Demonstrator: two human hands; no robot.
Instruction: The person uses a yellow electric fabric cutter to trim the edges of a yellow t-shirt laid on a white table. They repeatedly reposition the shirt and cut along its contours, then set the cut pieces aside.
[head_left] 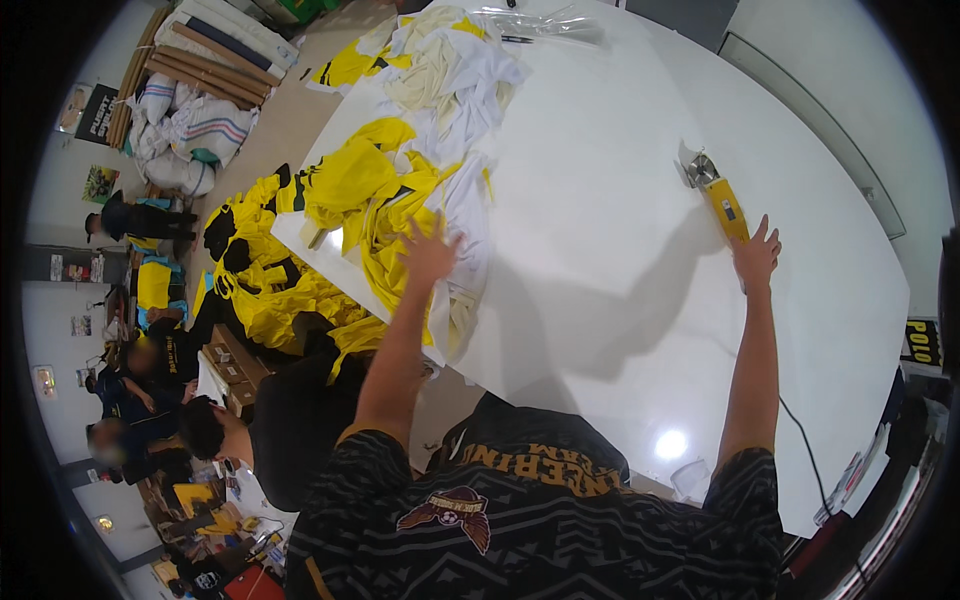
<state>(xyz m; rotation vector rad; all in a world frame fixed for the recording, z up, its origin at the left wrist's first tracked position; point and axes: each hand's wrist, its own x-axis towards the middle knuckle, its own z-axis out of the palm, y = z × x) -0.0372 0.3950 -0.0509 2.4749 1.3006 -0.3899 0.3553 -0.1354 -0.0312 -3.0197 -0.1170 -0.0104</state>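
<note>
My left hand point(430, 253) reaches over a heap of yellow fabric pieces point(385, 185) at the table's left side. Its fingers are spread and hold nothing, and they lie at the border of the yellow cloth and the white cloth point(470, 205). On the right, a yellow electric cloth cutter point(726, 208) with a round metal blade rests on the white table point(600, 130). My right hand point(757, 258) is at the cutter's rear end, fingers stretched out and apart, not wrapped round it. The palm hides that end of the tool.
A cord point(800, 428) runs over the table's right side. Clear plastic point(550, 25) and a pen point(517, 39) lie at the far edge. More yellow and black fabric point(265, 270) is heaped beyond the left edge. A person in black point(295, 435) is close by on the left.
</note>
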